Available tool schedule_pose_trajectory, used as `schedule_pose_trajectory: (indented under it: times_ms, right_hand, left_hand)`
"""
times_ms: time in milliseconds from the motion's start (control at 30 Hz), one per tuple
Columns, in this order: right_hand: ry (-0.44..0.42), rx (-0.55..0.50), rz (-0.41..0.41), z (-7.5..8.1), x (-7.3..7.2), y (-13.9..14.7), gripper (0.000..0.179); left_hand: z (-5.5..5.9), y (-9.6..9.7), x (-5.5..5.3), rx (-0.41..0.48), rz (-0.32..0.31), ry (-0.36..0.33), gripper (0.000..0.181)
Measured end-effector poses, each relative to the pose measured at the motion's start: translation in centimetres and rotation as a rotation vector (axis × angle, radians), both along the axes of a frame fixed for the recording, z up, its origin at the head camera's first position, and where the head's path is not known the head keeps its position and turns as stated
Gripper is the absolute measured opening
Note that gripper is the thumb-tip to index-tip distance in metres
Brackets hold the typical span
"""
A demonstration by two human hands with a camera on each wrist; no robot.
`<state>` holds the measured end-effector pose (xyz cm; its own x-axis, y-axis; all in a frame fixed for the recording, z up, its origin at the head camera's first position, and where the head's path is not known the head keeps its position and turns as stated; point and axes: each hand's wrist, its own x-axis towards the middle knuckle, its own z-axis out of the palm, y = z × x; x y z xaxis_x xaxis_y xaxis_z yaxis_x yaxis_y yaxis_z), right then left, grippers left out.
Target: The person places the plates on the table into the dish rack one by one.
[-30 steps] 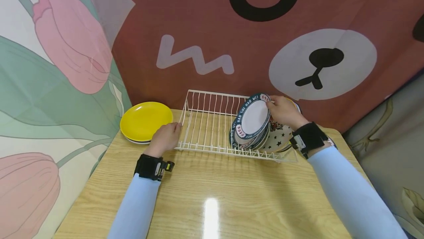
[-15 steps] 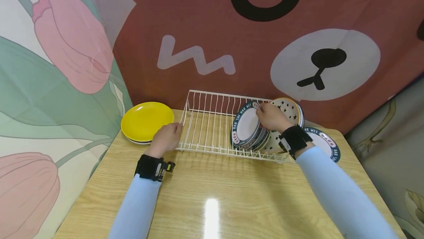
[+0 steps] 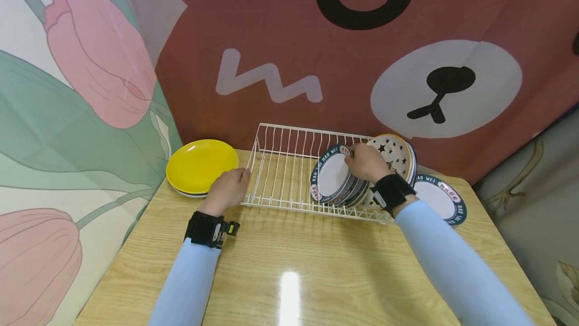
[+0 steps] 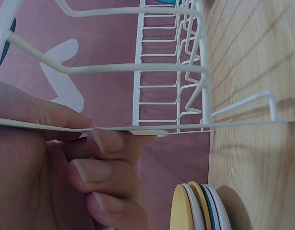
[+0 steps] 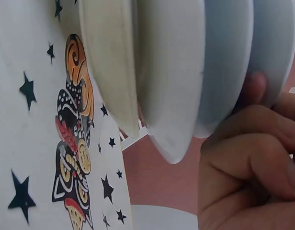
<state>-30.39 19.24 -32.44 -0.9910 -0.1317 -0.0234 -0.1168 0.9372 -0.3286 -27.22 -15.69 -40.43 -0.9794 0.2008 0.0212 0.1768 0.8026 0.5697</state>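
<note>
Our left hand [image 3: 226, 188] grips the rack [image 3: 289, 154], likely to steady it, as our right hand [image 3: 368, 163] pinches a tilted blue-rimmed plate [image 3: 331, 176].

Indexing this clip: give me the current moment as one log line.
left hand: grips rack end; right hand: holds blue-rimmed plate in rack; starred plate: in rack; yellow plate: beside rack

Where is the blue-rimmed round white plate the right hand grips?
In the head view, the blue-rimmed white plate leans in the white wire rack, right of middle, left of the cream starred plate.
</note>
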Motion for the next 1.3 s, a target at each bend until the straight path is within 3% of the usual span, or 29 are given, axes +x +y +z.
schedule_pose_trajectory:
  times_ms: [133,300,567,733,967,1300]
  right_hand:
    - [0.004,0.017,-0.019,-0.2,0.0,-0.2,0.032]
    - [0.018,0.025,-0.036,-0.2,0.3,-0.3,0.048]
    - [0.032,-0.106,0.003,0.6,1.6,0.3,0.059]
    - [0.053,-0.154,0.022,1.6,2.7,0.9,0.061]
    - [0.116,-0.215,0.03,3.5,4.2,2.6,0.062]
    - [0.189,-0.247,-0.056,5.2,6.5,6.0,0.066]
  left_hand:
    - [0.1,0.1,0.0,0.003,0.003,0.001,0.049]
    - [0.1,0.1,0.1,0.002,0.0,-0.004,0.049]
    - [0.2,0.0,0.2,0.003,0.013,-0.019,0.046]
    - [0.3,0.1,0.2,0.003,0.016,-0.03,0.042]
    - [0.2,0.1,0.1,-0.005,0.007,-0.027,0.05]
    - [0.0,0.0,0.0,-0.005,0.008,-0.025,0.046]
